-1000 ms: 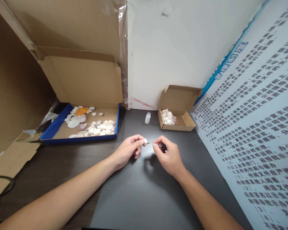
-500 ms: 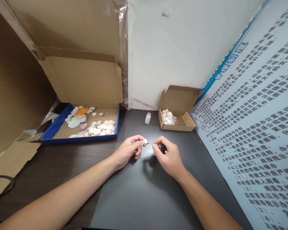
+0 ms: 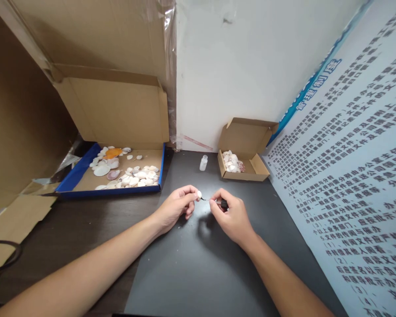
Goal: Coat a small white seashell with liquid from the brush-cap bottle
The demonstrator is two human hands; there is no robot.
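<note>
One tabletop [image 3: 191, 273]: grey below both hands, dark wood grain farther out on the left; a few pale specks on the grey.
One left hand [image 3: 176, 206]: thumb and forefinger pinched together, holding a shell.
One shell [image 3: 199, 193]: small, whitish, at the left fingertips, raised above the grey surface.
One right hand [image 3: 230, 212]: fingers closed around a brush.
One brush [image 3: 224, 204]: black cap within the right grip, thin stem directed at the left hand, dark tip at the shell's lower edge; contact cannot be told.
One bottle [image 3: 203, 164]: small, whitish, uncapped, upright, beyond the gap between the hands.
One small carton [image 3: 242, 176]: brown, lid raised, beyond the right hand; whitish shells [image 3: 231, 161] heaped in its left part.
One large box [image 3: 108, 192]: blue-walled, lid raised, beyond and left of the left hand; many pale shells inside, plus one orange piece [image 3: 113, 153].
One wall panel [image 3: 231, 66]: white, upright, behind the bottle.
</note>
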